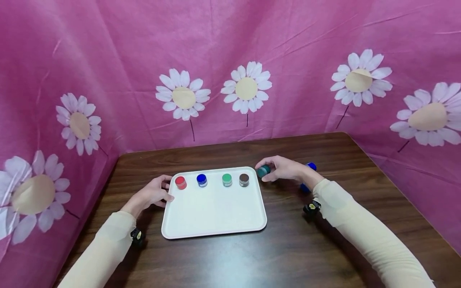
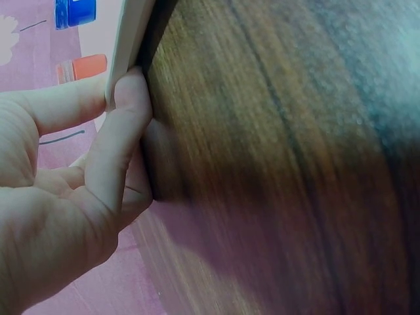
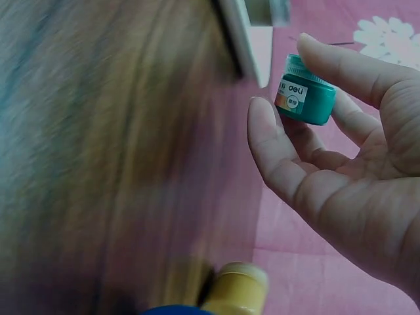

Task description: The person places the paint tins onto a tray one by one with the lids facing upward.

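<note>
My left hand point(image 1: 155, 192) grips the left edge of a white tray point(image 1: 216, 216), thumb over the rim and fingers against its side and underside in the left wrist view. Along the tray's far side stand small paint jars: a red jar point(image 1: 181, 183), a blue jar point(image 1: 202, 180), a green jar point(image 1: 227, 180) and a brown jar point(image 1: 244, 180). Just past the tray's right far corner, my right hand point(image 1: 282, 168) holds a teal-green paint jar point(image 3: 307, 95) between thumb and fingers. A printed label shows on its side.
Blue objects point(image 1: 311, 166) lie on the wooden table point(image 1: 295, 248), partly hidden behind the right forearm. A yellow jar point(image 3: 237, 289) stands beside a blue surface point(image 3: 177, 310) in the right wrist view. A pink flowered curtain point(image 1: 216, 48) hangs around the table.
</note>
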A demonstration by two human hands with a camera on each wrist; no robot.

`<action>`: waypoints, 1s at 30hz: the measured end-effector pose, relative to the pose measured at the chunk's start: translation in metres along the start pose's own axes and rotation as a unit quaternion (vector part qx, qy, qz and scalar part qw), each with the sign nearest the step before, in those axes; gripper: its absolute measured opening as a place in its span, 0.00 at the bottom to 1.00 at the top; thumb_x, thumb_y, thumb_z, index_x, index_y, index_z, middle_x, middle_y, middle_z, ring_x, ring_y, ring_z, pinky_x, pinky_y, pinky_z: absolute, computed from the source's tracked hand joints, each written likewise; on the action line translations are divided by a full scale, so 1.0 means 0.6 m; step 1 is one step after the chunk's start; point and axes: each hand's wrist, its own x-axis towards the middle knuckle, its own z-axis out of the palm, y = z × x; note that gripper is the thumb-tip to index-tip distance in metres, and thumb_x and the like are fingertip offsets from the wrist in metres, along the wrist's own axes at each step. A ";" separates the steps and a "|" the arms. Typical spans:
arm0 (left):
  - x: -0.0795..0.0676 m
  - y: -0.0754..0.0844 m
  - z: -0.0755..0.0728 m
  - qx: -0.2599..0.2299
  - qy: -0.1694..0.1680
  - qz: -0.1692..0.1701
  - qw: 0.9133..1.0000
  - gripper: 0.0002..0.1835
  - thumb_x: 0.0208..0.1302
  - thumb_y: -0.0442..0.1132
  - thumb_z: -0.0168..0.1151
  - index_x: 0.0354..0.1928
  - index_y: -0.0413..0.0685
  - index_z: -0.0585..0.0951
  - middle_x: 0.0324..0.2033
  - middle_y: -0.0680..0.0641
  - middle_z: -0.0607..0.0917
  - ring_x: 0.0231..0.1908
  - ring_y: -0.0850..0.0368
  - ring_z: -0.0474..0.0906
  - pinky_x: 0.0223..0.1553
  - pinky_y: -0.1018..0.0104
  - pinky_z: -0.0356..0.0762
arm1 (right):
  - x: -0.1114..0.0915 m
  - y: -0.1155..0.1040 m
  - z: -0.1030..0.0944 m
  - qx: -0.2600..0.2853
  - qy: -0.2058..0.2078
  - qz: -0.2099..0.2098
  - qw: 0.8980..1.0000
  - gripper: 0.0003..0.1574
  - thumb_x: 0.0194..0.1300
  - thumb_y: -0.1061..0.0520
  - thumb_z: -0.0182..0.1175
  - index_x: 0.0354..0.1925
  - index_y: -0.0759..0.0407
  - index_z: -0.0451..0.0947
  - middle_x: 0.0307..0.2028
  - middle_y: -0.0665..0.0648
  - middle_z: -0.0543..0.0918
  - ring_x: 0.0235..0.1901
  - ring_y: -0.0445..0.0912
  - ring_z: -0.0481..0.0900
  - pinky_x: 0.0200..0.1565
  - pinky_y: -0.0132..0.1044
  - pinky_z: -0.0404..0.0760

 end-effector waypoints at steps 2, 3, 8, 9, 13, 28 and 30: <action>-0.001 0.000 0.000 0.001 0.000 0.002 1.000 0.41 0.55 0.20 0.66 0.71 0.33 0.60 0.50 0.34 0.70 0.38 0.49 0.80 0.35 0.50 0.87 | -0.001 -0.008 0.000 0.013 -0.001 -0.006 1.000 0.35 0.62 0.61 0.71 0.66 0.64 0.73 0.48 0.63 0.80 0.42 0.55 0.78 0.47 0.52 0.84; -0.001 0.001 0.000 0.002 0.000 0.003 1.000 0.41 0.55 0.20 0.66 0.71 0.33 0.60 0.50 0.34 0.70 0.38 0.49 0.80 0.35 0.50 0.87 | -0.002 -0.012 0.000 0.015 -0.003 -0.010 1.000 0.35 0.63 0.61 0.71 0.66 0.64 0.72 0.48 0.63 0.80 0.42 0.56 0.79 0.48 0.53 0.84; 0.001 -0.001 0.000 0.001 -0.002 0.000 1.000 0.41 0.55 0.20 0.66 0.71 0.33 0.60 0.50 0.34 0.69 0.38 0.49 0.79 0.36 0.51 0.87 | -0.004 -0.038 0.001 -0.016 0.003 -0.025 1.000 0.35 0.63 0.57 0.72 0.66 0.59 0.74 0.50 0.59 0.81 0.45 0.55 0.78 0.51 0.49 0.82; 0.001 0.000 -0.001 -0.001 -0.002 -0.001 1.000 0.41 0.55 0.20 0.66 0.71 0.34 0.60 0.50 0.34 0.69 0.38 0.49 0.79 0.36 0.51 0.87 | -0.004 -0.042 0.002 -0.023 0.004 -0.028 0.999 0.34 0.63 0.57 0.72 0.66 0.57 0.75 0.50 0.58 0.81 0.46 0.55 0.78 0.51 0.48 0.81; 0.004 0.000 -0.002 -0.002 -0.002 -0.005 1.000 0.41 0.56 0.20 0.65 0.72 0.34 0.60 0.50 0.35 0.69 0.39 0.49 0.79 0.36 0.51 0.87 | -0.001 -0.062 0.008 -0.031 0.001 -0.044 0.999 0.32 0.63 0.57 0.71 0.65 0.52 0.76 0.52 0.56 0.81 0.49 0.54 0.78 0.54 0.48 0.81; 0.004 -0.003 -0.002 -0.003 -0.001 0.000 1.000 0.41 0.55 0.21 0.66 0.71 0.34 0.61 0.50 0.35 0.69 0.39 0.49 0.79 0.35 0.51 0.87 | 0.016 -0.116 0.034 0.000 -0.017 -0.103 0.994 0.32 0.62 0.50 0.73 0.63 0.43 0.77 0.56 0.53 0.80 0.55 0.53 0.75 0.59 0.56 0.76; 0.003 -0.004 -0.001 -0.003 -0.002 0.003 1.000 0.41 0.54 0.20 0.66 0.71 0.34 0.60 0.50 0.34 0.70 0.38 0.49 0.79 0.35 0.51 0.86 | 0.019 -0.122 0.039 0.012 -0.019 -0.114 0.993 0.31 0.62 0.50 0.72 0.63 0.44 0.77 0.56 0.52 0.80 0.56 0.53 0.75 0.59 0.56 0.75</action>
